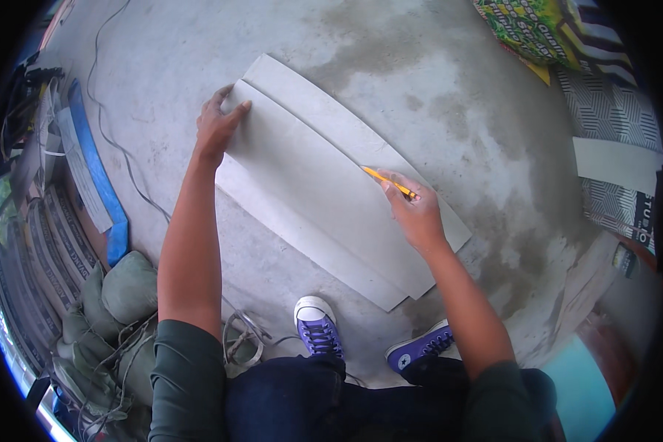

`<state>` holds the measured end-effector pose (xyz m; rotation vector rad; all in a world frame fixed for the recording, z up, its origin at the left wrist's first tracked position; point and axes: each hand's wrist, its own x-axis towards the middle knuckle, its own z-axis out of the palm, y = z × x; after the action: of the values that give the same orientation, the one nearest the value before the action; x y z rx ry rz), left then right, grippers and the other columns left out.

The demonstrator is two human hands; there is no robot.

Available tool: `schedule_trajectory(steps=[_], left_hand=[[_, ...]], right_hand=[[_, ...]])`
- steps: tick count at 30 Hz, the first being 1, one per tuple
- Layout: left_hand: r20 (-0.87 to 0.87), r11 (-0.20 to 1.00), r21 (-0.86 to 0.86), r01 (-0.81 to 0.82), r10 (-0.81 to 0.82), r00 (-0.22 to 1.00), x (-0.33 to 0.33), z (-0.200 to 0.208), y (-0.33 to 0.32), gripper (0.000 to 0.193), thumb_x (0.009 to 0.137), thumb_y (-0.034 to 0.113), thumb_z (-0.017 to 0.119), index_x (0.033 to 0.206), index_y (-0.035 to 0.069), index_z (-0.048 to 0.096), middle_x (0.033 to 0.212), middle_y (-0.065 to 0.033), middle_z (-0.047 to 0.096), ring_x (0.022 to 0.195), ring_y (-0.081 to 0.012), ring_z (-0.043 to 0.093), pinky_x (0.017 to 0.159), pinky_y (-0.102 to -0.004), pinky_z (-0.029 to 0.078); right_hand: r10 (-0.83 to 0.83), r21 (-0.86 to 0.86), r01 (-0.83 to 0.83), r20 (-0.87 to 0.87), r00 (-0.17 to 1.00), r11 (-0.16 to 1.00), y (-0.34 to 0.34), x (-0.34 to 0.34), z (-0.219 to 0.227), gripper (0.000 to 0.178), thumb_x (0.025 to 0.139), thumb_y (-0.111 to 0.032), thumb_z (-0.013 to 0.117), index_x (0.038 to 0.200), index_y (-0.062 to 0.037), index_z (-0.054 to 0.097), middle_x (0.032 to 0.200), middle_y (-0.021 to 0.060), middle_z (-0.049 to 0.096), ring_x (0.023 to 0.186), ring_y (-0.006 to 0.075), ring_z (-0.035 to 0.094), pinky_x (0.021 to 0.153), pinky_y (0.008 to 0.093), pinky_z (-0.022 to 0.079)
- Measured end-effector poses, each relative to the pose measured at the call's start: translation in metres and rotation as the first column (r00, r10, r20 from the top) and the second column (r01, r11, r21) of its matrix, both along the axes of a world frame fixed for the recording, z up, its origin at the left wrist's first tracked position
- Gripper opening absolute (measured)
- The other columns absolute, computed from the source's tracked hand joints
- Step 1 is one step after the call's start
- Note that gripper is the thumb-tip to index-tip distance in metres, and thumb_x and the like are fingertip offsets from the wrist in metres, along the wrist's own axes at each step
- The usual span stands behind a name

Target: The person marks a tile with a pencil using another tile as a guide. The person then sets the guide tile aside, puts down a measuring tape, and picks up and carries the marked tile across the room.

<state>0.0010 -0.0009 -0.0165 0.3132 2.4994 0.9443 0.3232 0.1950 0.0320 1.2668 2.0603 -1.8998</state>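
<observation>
Two long pale grey boards lie overlapped and slanted on the floor. The upper board covers much of the lower board, whose far right strip shows beyond it. My left hand grips the upper board at its far left corner, thumb on top and fingers over the edge. In my right hand is a yellow pencil. The pencil's tip meets the upper board's far right edge, where it borders the strip of the lower board.
Grey concrete floor surrounds the boards. At left are stacked dark boxes, green sacks, a blue strip and a cable. Bags and patterned cartons stand at right. My purple shoes are near the boards.
</observation>
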Motion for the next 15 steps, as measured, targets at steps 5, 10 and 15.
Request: schedule_trajectory(steps=[5, 10, 15], left_hand=[[0.049, 0.999, -0.014, -0.042, 0.042, 0.998, 0.0, 0.001, -0.003, 0.066, 0.083, 0.045, 0.071, 0.142, 0.019, 0.054, 0.142, -0.0179, 0.046, 0.131, -0.0345, 0.047, 0.106, -0.0446, 0.044], [0.07, 0.999, 0.013, -0.038, 0.037, 0.997, -0.001, 0.005, -0.002, 0.069, 0.083, 0.043, 0.073, 0.143, 0.014, 0.052, 0.142, -0.0187, 0.048, 0.126, -0.0323, 0.052, 0.104, -0.0425, 0.046], [0.012, 1.0, 0.001, -0.005, 0.005, 1.0, 0.001, 0.0, -0.001, 0.072, 0.083, 0.041, 0.074, 0.144, 0.01, 0.05, 0.141, -0.0196, 0.049, 0.121, -0.0307, 0.058, 0.101, -0.0403, 0.048]], right_hand=[[0.009, -0.034, -0.005, 0.109, 0.994, 0.999, 0.001, -0.002, 0.012, 0.03, 0.097, -0.019, 0.061, 0.121, -0.0033, 0.07, 0.088, 0.001, 0.068, 0.07, 0.0047, 0.052, 0.066, 0.023, 0.046], [-0.042, -0.078, 0.049, 0.086, 0.995, 0.996, 0.005, 0.016, 0.007, 0.031, 0.096, -0.021, 0.061, 0.121, -0.0042, 0.07, 0.083, -0.0005, 0.066, 0.067, 0.0039, 0.048, 0.063, 0.0218, 0.043], [-0.012, -0.031, 0.014, 0.063, 0.998, 0.999, 0.006, -0.004, 0.01, 0.033, 0.096, -0.023, 0.062, 0.121, -0.0033, 0.07, 0.08, -0.0012, 0.064, 0.068, 0.0031, 0.048, 0.061, 0.021, 0.041]])
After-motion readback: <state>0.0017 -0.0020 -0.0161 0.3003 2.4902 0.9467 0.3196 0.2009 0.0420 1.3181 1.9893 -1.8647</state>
